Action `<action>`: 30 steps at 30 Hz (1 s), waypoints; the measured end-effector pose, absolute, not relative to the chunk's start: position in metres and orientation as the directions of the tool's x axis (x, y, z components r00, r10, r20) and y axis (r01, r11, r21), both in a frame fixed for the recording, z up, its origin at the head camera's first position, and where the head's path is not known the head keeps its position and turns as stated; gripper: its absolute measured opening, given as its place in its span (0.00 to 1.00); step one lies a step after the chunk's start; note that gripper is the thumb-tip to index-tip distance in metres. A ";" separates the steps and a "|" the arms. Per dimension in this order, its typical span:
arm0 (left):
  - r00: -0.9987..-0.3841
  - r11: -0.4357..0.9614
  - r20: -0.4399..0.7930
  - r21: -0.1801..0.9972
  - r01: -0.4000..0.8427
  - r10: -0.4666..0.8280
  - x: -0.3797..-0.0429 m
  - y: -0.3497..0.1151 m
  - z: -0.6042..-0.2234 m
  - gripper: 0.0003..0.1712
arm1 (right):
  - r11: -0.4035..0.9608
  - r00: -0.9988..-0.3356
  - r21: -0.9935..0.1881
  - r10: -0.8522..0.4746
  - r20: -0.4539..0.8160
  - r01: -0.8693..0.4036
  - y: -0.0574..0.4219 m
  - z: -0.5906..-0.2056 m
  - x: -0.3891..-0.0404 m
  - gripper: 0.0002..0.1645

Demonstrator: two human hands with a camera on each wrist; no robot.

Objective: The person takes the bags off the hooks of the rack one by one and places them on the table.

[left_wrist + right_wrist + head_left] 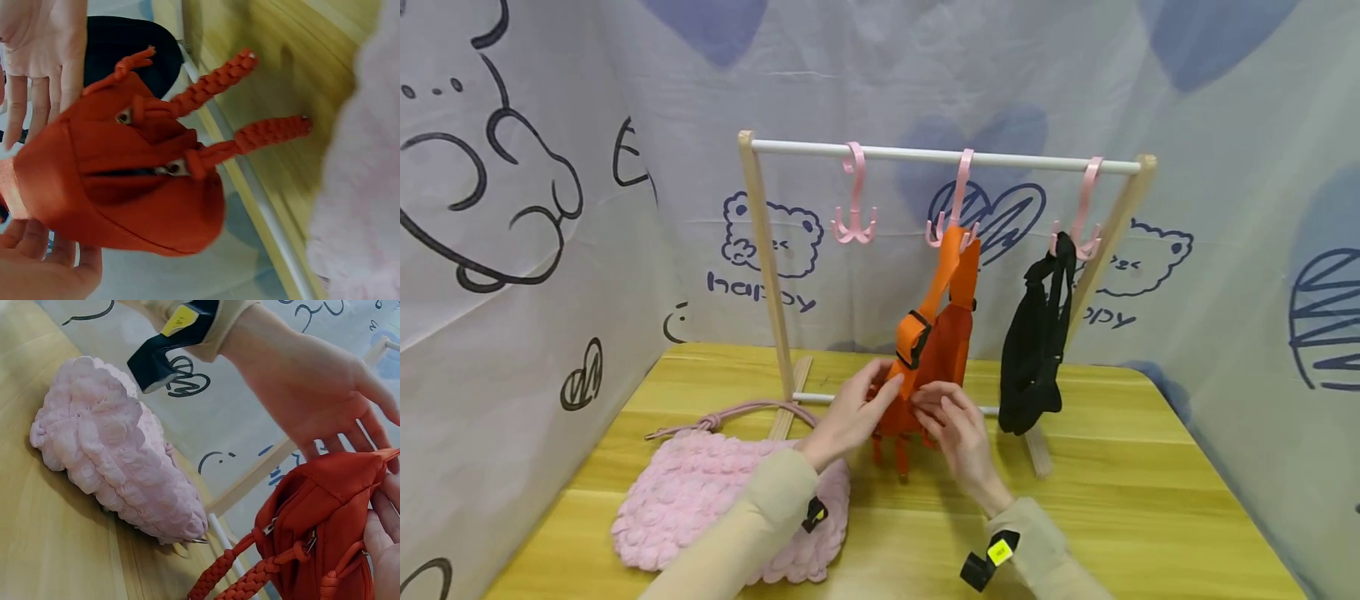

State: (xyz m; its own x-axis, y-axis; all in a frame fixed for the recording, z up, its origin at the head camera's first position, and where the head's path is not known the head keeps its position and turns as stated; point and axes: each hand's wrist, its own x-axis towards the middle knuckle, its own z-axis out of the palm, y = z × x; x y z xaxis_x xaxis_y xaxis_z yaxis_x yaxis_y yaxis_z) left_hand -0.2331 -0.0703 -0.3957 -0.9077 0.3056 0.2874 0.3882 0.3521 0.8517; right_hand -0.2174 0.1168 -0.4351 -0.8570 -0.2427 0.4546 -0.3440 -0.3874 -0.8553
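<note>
An orange-red sling bag [946, 350] hangs by its strap from the middle pink hook [958, 200]. Its wide strap carries a black buckle [914, 340]. My left hand [853, 412] touches the bag's left side with its fingers extended, the thumb toward the front. On the other side, my right hand [958, 433] rests its fingertips against the bag, palm turned inward. Braided zipper pulls [212, 84] dangle from the bag in the left wrist view, where one zipper [131, 172] is partly open. Some left fingers lie behind the bag in the right wrist view.
A wooden rack with a white rail [902, 153] stands on the wooden table [1120, 500]. A black bag [1033, 358] hangs on the right pink hook [1084, 208]; the left pink hook [854, 200] holds nothing. A fluffy pink bag [700, 500] lies at front left, below my left forearm.
</note>
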 end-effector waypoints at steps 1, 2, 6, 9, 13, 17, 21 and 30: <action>-0.910 0.350 0.290 0.853 0.387 0.297 -0.233 -0.069 -0.395 0.25 | -0.399 -0.856 -0.854 -0.249 0.452 -0.334 0.116 -0.435 -0.218 0.18; -0.912 0.347 0.291 0.856 0.384 0.290 -0.234 -0.068 -0.393 0.26 | -0.404 -0.858 -0.854 -0.253 0.448 -0.327 0.115 -0.435 -0.218 0.18; -0.921 0.377 0.299 0.846 0.376 0.249 -0.236 -0.060 -0.388 0.31 | -0.409 -0.864 -0.857 -0.252 0.436 -0.313 0.114 -0.436 -0.217 0.21; -0.922 0.426 0.329 0.818 0.385 0.202 -0.238 -0.054 -0.384 0.34 | -0.418 -0.859 -0.853 -0.258 0.442 -0.313 0.116 -0.436 -0.216 0.24; -0.914 0.484 0.375 0.777 0.403 0.159 -0.240 -0.047 -0.380 0.35 | -0.419 -0.846 -0.847 -0.269 0.461 -0.328 0.121 -0.437 -0.216 0.26; -0.905 0.513 0.394 0.750 0.417 0.160 -0.241 -0.043 -0.377 0.34 | -0.403 -0.842 -0.849 -0.270 0.467 -0.342 0.126 -0.437 -0.218 0.26; -0.906 0.520 0.387 0.746 0.416 0.169 -0.241 -0.042 -0.376 0.33 | -0.388 -0.843 -0.855 -0.274 0.463 -0.343 0.131 -0.435 -0.219 0.26; -0.922 0.530 0.339 0.755 0.385 0.187 -0.241 -0.048 -0.373 0.32 | -0.320 -0.826 -0.850 -0.256 0.503 -0.418 0.137 -0.426 -0.227 0.27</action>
State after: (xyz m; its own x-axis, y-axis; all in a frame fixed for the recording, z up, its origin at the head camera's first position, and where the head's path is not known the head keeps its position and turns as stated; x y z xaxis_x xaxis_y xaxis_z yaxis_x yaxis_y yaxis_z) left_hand -0.2408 -0.0479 -0.3734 -0.9221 0.1867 0.3390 0.3850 0.5304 0.7553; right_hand -0.2272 0.1368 -0.4262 -0.8256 -0.2564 0.5027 -0.4181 -0.3203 -0.8501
